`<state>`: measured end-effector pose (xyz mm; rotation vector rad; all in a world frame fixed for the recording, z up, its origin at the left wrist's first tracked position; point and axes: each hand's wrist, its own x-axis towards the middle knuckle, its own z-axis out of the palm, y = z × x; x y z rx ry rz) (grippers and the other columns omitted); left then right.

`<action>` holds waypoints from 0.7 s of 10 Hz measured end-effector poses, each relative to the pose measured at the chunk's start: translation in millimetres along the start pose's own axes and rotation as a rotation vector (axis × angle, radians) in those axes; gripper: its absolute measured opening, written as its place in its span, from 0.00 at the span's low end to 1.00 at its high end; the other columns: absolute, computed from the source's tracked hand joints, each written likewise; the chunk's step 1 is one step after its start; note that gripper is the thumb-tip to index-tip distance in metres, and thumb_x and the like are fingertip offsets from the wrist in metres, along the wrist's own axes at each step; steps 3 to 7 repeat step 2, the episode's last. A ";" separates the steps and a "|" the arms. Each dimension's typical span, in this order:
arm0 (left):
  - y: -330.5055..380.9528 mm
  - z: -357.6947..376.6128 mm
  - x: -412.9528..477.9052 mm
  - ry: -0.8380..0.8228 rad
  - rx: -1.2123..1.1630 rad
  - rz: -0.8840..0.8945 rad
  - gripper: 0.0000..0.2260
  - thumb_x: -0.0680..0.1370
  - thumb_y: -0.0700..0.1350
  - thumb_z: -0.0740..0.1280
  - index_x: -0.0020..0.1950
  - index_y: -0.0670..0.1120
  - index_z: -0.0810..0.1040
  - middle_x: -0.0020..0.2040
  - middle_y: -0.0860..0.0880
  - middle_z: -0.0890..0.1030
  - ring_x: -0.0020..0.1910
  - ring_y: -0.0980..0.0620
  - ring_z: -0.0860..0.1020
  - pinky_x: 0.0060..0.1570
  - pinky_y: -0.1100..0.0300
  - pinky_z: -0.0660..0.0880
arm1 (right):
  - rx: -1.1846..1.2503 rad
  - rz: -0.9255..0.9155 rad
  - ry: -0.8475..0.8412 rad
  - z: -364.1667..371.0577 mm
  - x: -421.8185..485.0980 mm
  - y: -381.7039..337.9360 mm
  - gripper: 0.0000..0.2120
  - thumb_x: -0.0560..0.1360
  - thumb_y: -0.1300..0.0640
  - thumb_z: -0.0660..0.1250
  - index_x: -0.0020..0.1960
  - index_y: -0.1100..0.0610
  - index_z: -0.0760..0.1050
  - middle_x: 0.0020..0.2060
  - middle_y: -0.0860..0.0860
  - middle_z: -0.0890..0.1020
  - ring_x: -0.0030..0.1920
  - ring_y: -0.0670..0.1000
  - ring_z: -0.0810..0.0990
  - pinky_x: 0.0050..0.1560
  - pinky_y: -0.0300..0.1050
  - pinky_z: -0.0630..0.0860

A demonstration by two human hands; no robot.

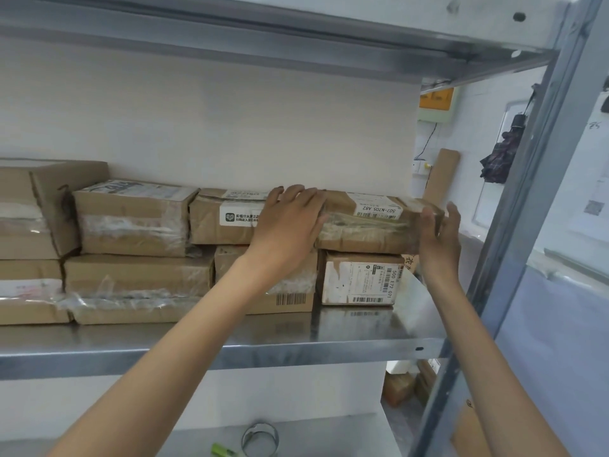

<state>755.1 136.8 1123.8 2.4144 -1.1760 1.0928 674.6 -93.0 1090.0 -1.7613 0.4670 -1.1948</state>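
Observation:
A long brown cardboard parcel [365, 225] wrapped in clear tape, with a white label reading 507-N705 A82, lies on top of two smaller boxes on the metal shelf [362, 328]. My left hand [290, 222] lies over its left end, fingers fairly straight across the top edge. My right hand [440, 232] is pressed against its right end, fingers straight, thumb behind the corner. Under it sits a box with a white shipping label [359, 280] and another box with a barcode [283, 291].
More taped cardboard boxes [131, 219] fill the shelf to the left in two layers. A metal upright [527, 199] stands close on the right, another shelf overhead. Below lie a tape roll [260, 438] and a green marker [222, 451]. A folded umbrella [502, 150] hangs beyond.

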 end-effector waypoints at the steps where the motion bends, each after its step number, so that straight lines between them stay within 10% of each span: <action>1: 2.6 0.2 -1.6 -0.019 0.012 0.007 0.22 0.81 0.52 0.51 0.72 0.44 0.69 0.68 0.46 0.74 0.70 0.44 0.68 0.70 0.45 0.61 | 0.020 0.029 0.001 -1.2 -2.1 2.6 0.30 0.80 0.40 0.53 0.77 0.53 0.52 0.75 0.53 0.62 0.73 0.53 0.62 0.73 0.50 0.60; 7: 7.6 0.8 -3.6 0.015 -0.012 0.005 0.22 0.81 0.52 0.50 0.70 0.44 0.71 0.67 0.45 0.75 0.70 0.43 0.69 0.69 0.42 0.62 | -0.004 0.020 0.034 -3.3 -8.1 0.4 0.31 0.80 0.42 0.53 0.77 0.55 0.51 0.76 0.54 0.59 0.75 0.53 0.58 0.74 0.50 0.56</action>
